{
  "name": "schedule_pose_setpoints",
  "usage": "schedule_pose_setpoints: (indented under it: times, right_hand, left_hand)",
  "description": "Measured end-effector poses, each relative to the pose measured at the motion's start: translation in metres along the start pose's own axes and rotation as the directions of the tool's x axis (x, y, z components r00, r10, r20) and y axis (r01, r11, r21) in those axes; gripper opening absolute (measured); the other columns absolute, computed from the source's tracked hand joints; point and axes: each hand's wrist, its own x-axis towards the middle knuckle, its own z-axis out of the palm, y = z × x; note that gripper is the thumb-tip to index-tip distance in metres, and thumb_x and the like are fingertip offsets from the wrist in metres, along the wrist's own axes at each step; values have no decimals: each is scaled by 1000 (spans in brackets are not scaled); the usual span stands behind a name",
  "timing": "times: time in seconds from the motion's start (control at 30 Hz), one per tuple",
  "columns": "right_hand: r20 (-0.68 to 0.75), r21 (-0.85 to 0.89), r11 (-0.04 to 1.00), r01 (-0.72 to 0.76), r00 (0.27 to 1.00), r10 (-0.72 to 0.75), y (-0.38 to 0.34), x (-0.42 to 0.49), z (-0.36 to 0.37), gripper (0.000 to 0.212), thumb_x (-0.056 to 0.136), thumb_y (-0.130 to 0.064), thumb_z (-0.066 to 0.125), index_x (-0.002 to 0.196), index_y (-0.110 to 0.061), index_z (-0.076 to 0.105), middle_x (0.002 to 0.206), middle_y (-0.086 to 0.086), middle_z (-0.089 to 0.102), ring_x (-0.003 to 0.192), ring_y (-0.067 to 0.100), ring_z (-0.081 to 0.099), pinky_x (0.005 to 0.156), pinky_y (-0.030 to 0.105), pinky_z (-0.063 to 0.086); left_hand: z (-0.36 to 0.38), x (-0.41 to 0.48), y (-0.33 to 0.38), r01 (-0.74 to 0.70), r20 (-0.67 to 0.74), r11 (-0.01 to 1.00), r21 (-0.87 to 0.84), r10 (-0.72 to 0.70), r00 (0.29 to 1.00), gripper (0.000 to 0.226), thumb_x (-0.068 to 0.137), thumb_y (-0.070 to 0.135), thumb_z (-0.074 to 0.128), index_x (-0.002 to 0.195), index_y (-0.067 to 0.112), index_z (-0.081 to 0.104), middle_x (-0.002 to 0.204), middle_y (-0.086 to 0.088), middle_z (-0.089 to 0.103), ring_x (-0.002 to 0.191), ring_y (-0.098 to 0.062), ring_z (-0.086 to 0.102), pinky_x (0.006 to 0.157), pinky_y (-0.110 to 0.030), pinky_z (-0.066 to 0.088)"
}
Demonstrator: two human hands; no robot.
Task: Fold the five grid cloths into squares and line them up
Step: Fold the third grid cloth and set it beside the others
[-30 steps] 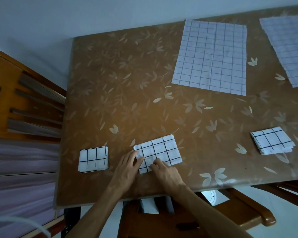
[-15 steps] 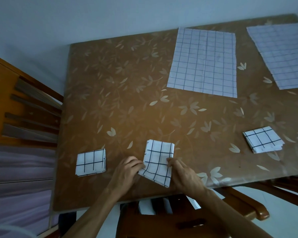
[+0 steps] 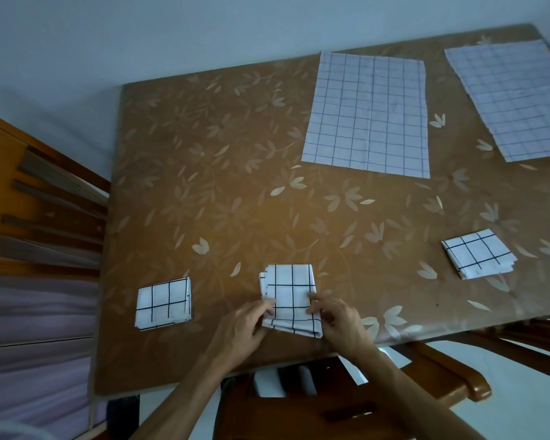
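Rotated middle cloth [image 3: 291,293] upright, lower centre. Pinching its side edges with left hand [image 3: 240,328] and right hand [image 3: 340,322] to square layers.

A home dining area: leaf-patterned table [image 3: 235,185], wooden chair [image 3: 299,411] at six o'clock, another chair [image 3: 29,198] at nine, plain wall [image 3: 172,33] at twelve.

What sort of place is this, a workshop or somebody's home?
Most likely a home dining area: a table with a leaf-patterned brown cover, wooden chairs beside it, and a plain wall behind.
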Motion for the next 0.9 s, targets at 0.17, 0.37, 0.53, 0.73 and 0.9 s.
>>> schedule_pose_setpoints:
  times: [0.17,0.37,0.53,0.73,0.9]
  right_hand:
    - [17,-49,999,-5,1000,6,4,3,-2,33,81,3,62,73,-28,69,129,-12,66,113,12,64,83,10,48]
    - [51,41,998,-54,997,52,7,4,-5,26,87,0,67,95,-23,77,124,-16,66,106,8,69,80,0,44]
    - [28,140,972,-187,982,185,-4,18,-8,25,94,-22,67,118,-24,70,104,-13,71,93,4,66,70,-1,44]
    - [-22,282,891,-357,926,378,-13,34,-3,33,91,-24,69,121,-19,55,95,-6,70,90,13,69,86,40,58]
    - [-51,291,875,-387,907,418,-13,38,1,31,89,-26,70,114,-22,52,87,-3,71,84,13,69,82,40,59]
  left_hand:
    - [8,-2,-8,-4,4,1000,12,4,1000,51,80,-1,73,122,28,67,131,16,63,120,-3,58,97,-24,53]
    - [15,4,-12,51,-43,998,-31,-53,998,40,86,3,69,117,28,71,123,17,67,113,2,60,97,-14,47]
    - [13,16,-5,237,-64,928,-288,-266,962,22,94,26,66,115,28,70,99,15,73,81,6,66,76,-15,52]
    - [16,30,0,440,15,797,-415,-477,879,29,98,31,59,125,22,54,100,8,73,63,-6,70,58,-24,52]
    - [18,37,9,517,-59,780,-352,-570,819,37,95,31,63,127,19,50,88,10,70,72,-7,68,71,-31,57]
